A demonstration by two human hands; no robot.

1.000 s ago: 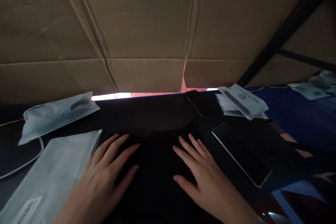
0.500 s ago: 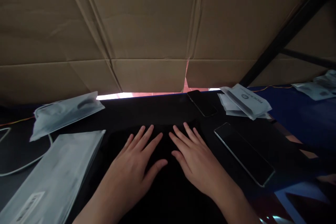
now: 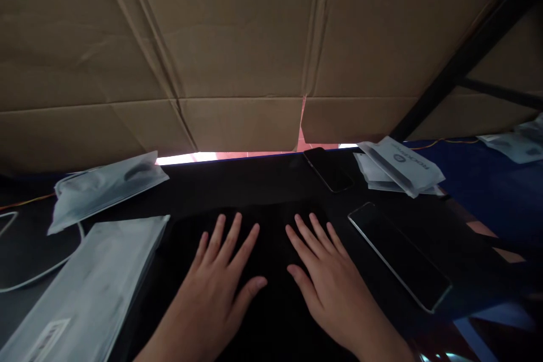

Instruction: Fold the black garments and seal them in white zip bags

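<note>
My left hand (image 3: 216, 283) lies palm down with fingers spread on a very dark surface (image 3: 265, 322), whose kind is too dim to make out. Beside it, my right hand (image 3: 328, 277) rests flat in the same way, fingers apart. Neither hand holds anything. To the right of my right hand lies a larger phone (image 3: 399, 254) with a dark screen and pale edge. A smaller dark phone (image 3: 328, 169) is beyond my fingertips. Left of my left hand is a frosted plastic pouch (image 3: 97, 277) with a white barcode label.
Another frosted pouch (image 3: 110, 184) and a white cable (image 3: 46, 277) lie at the left. Printed pouches (image 3: 401, 164) are stacked at the back right. Cardboard (image 3: 237, 28) walls off the far side, and a dark bar (image 3: 453, 62) slants across the right.
Both hands have slid slightly back towards me and a little further apart, still flat with fingers spread. The phones and pouches keep their places on the table.
</note>
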